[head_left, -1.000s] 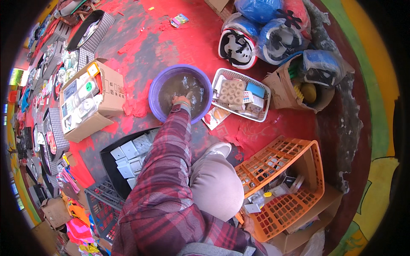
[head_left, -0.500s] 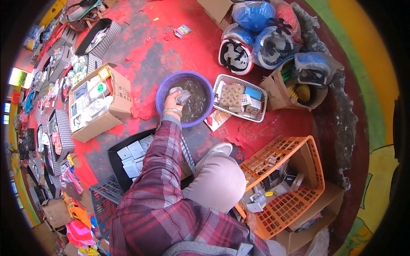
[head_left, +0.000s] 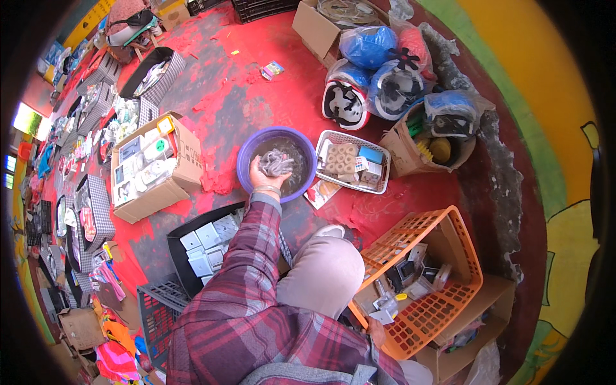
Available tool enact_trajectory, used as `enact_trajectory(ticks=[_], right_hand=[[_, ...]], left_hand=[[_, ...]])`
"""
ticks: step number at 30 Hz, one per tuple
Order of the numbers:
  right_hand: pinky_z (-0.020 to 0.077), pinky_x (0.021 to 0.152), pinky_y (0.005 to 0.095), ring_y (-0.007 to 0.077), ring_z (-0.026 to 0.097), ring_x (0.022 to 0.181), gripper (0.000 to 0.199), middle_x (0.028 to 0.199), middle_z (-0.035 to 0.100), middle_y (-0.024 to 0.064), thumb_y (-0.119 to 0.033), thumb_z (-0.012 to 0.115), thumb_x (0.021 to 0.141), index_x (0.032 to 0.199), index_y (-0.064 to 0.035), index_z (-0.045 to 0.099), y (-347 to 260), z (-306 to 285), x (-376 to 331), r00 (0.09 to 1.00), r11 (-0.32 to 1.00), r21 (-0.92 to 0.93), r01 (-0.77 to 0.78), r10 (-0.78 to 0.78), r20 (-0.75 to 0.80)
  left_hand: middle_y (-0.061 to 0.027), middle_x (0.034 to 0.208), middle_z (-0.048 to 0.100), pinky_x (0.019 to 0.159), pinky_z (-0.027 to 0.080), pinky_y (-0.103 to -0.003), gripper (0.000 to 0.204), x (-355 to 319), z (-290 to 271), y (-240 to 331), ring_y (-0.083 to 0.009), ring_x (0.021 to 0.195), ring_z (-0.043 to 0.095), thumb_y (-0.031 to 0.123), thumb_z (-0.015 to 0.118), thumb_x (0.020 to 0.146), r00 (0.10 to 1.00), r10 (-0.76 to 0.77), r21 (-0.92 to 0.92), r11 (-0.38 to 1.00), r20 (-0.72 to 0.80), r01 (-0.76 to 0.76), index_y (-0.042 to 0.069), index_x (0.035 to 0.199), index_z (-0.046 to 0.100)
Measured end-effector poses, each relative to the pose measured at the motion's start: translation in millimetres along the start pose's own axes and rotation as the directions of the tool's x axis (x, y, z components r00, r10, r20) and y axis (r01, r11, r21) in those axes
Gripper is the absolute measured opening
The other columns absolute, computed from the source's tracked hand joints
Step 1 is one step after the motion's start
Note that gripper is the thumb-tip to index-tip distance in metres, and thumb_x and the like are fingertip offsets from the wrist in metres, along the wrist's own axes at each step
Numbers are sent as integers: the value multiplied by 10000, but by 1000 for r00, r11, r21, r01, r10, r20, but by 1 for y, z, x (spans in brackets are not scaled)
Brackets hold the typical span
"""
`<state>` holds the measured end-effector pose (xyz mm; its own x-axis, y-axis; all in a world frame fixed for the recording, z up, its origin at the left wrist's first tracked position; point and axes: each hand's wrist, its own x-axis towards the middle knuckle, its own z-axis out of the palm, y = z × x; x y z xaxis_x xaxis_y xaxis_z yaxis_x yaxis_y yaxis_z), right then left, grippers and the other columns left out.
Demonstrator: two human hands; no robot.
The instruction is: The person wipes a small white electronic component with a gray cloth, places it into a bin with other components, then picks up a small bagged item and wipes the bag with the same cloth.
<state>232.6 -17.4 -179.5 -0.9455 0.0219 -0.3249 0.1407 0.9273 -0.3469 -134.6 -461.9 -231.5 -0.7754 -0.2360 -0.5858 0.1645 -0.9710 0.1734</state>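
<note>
My left hand (head_left: 264,179) reaches over the purple round tub (head_left: 242,160), palm up. Its fingers cup a bunched handful of grey, glossy strips (head_left: 276,163); their exact kind cannot be made out. Below it, the tub holds murky grey-brown contents with small pale bits. My right hand (head_left: 376,331) is low at the near left corner of the orange plastic basket (head_left: 410,242), closed on its rim, partly hidden by my sleeve. The basket is tilted, its opening facing me, with small boxes and clear packages inside.
A white basket (head_left: 386,182) of boxes stands right of the tub. A cardboard box (head_left: 187,160) of packages sits left, a black bin (head_left: 178,256) of white boxes nearer. Bagged helmets (head_left: 346,106) and a cardboard bin (head_left: 401,149) lie far right. My bent knee (head_left: 321,276) is between.
My left hand has turned palm up and moved slightly nearer me, with the grey handful now spread over the palm. The view has shifted a little; my right hand stays at the basket.
</note>
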Motion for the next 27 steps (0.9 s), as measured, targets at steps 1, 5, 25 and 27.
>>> enact_trajectory(ticks=[1,5,25,27], right_hand=[[468,758,371,286,557,874,383,903,590,79,-100,663,632,1005,-146,588,1,0,0,1000,1000,1,10,-10,1],[466,756,373,288,554,876,396,900,588,81,-101,669,624,1009,-137,588,-6,-15,5,999,1000,-15,18,-17,37],[471,706,390,300,562,846,445,881,582,88,-151,721,598,1024,-151,592,2,3,-1,999,999,-30,-39,39,13],[470,709,389,299,561,845,444,881,583,87,-153,721,597,1023,-152,592,8,4,1,999,999,-34,-35,35,23]], left_hand=[[-122,1147,542,985,153,-676,374,-5,6,-1,-383,1081,503,263,564,776,999,14,-19,1000,-34,-15,77,1095,511],[-138,991,554,845,441,-551,263,42,-42,3,-335,898,572,62,606,755,994,110,-55,992,-4,-110,39,998,507],[-149,871,531,667,539,-444,297,62,-25,8,-276,753,590,-78,443,737,985,79,71,993,151,-91,33,1007,496],[-154,874,530,639,538,-427,279,36,-11,9,-278,737,589,-76,445,727,995,61,158,985,74,-72,32,980,492]])
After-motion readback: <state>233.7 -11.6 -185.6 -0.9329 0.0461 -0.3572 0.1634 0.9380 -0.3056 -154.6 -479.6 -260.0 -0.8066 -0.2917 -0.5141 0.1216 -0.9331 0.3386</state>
